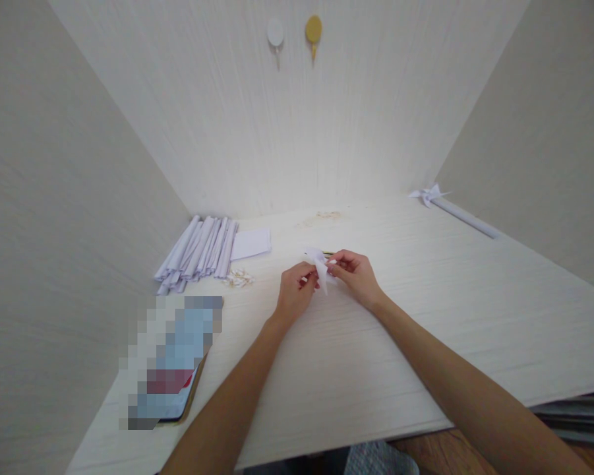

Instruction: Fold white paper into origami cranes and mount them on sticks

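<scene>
A white folded paper pinwheel (pixel 320 261) is held just above the table between my two hands. My left hand (pixel 295 289) pinches its lower left side, fingers curled. My right hand (pixel 355 272) is closed at its right side, with thumb and forefinger near the middle; a small white tip shows there, too small to name. Behind the paper, a thin dark and yellow stick-like thing (pixel 329 253) lies partly hidden. To the left of my hands is a small pile of short white bits with brownish ends (pixel 238 278).
Rolled paper tubes (pixel 198 254) are heaped at the left, beside square paper sheets (pixel 251 243). A blurred-out phone (pixel 178 363) lies front left. Another pinwheel (pixel 430 194) rests by a paper tube (pixel 467 218) along the right wall. Two hooks (pixel 314 30) hang on the back wall.
</scene>
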Motion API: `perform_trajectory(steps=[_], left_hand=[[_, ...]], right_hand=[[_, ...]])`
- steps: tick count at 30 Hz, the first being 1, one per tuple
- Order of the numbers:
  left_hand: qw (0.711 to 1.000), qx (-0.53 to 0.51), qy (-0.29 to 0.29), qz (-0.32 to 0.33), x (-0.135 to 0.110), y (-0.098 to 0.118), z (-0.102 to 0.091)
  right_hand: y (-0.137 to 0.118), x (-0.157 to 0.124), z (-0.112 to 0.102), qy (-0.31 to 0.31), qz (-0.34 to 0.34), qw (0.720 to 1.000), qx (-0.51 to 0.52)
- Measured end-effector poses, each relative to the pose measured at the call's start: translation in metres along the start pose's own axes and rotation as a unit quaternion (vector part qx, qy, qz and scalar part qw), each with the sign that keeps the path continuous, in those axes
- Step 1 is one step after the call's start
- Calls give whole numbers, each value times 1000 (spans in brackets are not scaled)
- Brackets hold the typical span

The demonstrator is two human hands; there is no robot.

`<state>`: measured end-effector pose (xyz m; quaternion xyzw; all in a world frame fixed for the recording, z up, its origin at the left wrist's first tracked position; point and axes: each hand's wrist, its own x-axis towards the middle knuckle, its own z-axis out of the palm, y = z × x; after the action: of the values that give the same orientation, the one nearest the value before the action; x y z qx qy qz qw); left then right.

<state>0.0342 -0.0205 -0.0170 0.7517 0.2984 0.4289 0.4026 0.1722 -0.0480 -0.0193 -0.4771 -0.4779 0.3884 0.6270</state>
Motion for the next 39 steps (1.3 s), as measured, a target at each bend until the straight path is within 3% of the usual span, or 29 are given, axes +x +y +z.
perform_trajectory(steps=[11,24,33,39], left_hand=[[1000,-6,-1,-7,1,-1,0],[999,-12,-4,-38,2,-4,-1],[992,-53,-41,-105,2,-6,0],[993,-39,-58,-94,1,-8,-1]], right_hand=[[-5,-1,0,12,-16,1000,-24],[1,1,-12,-44,-78,991,-102],[-1,-2,-13,-53,-171,947,-267],[-2,-2,-14,-72,-218,921,-314]])
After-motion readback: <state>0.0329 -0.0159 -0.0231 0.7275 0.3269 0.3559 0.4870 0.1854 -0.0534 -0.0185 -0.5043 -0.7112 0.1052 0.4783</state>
